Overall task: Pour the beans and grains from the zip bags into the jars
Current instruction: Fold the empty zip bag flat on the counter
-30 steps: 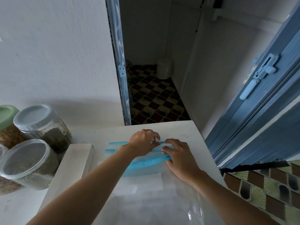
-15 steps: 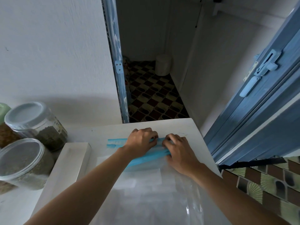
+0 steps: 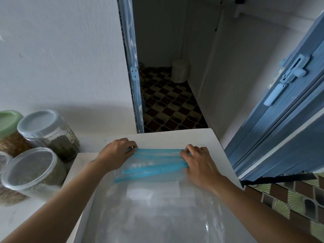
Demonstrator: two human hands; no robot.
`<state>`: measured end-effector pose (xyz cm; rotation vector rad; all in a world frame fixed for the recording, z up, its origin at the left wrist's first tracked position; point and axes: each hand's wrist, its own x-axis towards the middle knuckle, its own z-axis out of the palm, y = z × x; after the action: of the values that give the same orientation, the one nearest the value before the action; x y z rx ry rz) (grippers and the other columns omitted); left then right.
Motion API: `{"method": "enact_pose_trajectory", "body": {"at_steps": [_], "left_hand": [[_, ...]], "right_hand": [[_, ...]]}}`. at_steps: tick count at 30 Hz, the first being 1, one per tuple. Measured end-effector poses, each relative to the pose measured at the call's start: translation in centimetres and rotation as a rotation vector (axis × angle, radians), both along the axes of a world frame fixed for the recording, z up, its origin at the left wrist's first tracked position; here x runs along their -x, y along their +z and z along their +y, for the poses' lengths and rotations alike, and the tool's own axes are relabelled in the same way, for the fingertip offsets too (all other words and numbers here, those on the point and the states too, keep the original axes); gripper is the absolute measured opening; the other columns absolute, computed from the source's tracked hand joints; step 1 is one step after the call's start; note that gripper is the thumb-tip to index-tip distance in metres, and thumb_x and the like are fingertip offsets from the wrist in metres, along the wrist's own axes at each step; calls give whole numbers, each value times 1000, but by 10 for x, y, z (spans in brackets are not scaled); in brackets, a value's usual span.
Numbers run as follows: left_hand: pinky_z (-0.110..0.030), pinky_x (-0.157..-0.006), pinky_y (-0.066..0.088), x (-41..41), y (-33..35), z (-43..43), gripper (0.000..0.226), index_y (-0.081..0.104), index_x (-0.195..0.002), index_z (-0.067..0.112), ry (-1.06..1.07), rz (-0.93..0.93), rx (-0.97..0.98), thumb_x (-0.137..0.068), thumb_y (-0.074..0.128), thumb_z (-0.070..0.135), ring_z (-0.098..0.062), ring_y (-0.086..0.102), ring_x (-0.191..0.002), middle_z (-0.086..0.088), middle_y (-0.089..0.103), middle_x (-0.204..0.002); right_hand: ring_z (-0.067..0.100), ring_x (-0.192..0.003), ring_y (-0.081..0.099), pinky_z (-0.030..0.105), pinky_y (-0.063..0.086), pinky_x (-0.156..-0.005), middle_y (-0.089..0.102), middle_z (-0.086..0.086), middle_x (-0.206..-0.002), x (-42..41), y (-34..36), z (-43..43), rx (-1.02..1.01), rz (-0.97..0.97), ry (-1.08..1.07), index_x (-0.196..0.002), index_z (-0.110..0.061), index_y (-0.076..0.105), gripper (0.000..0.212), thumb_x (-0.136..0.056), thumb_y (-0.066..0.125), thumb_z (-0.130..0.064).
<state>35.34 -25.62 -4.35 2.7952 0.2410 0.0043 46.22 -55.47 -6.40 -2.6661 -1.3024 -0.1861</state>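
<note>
1. Two hands. My left hand (image 3: 116, 153) pinches the left end of the top blue zip strip (image 3: 157, 152), and my right hand (image 3: 199, 162) pinches its right end.
2. The zip bags (image 3: 154, 199) lie stacked flat on the white table (image 3: 175, 137). At least three strips show.
3. Three lidded jars stand left of the bags: green-lidded jar (image 3: 10, 132), grey-lidded jar (image 3: 50, 134), clear-lidded jar (image 3: 33, 172).

No words, names or numbers can be read anywhere here. The zip bag (image 3: 157, 216) has a white patch (image 3: 152, 189) on its front, and nothing shows on it. The jar with the grey lid (image 3: 50, 135) may have some faint print on its clear side, but it is too small and blurry to read
</note>
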Motion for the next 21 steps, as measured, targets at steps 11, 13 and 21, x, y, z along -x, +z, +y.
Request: {"method": "enact_pose_trajectory", "body": {"at_steps": [11, 13, 21], "left_hand": [[-6, -68, 42, 17, 9, 19, 18, 74, -96, 21, 87, -11, 150, -96, 65, 6, 4, 63, -68, 23, 66, -68], [-13, -78, 47, 19, 12, 14, 21, 70, -116, 25, 62, -11, 183, -100, 63, 15, -1, 65, -77, 17, 70, -82], [-39, -96, 47, 10, 8, -3, 42, 69, -119, 37, -134, 40, 148, -98, 45, 64, -12, 58, -102, 7, 61, -109]], "right_hand": [[18, -98, 51, 40, 35, -86, 53, -7, -104, -7, 14, 12, 55, 166, 18, -98, -23, 59, 23, -77, 65, -16], [18, -99, 52, 42, 36, -91, 54, -9, -101, -7, 17, 17, 75, 185, 32, -97, -23, 58, 22, -77, 64, -16], [16, -92, 56, 49, 14, -123, 44, -9, -100, -8, 17, 13, -22, 231, 129, -93, -29, 45, 37, -76, 62, -1]]}}
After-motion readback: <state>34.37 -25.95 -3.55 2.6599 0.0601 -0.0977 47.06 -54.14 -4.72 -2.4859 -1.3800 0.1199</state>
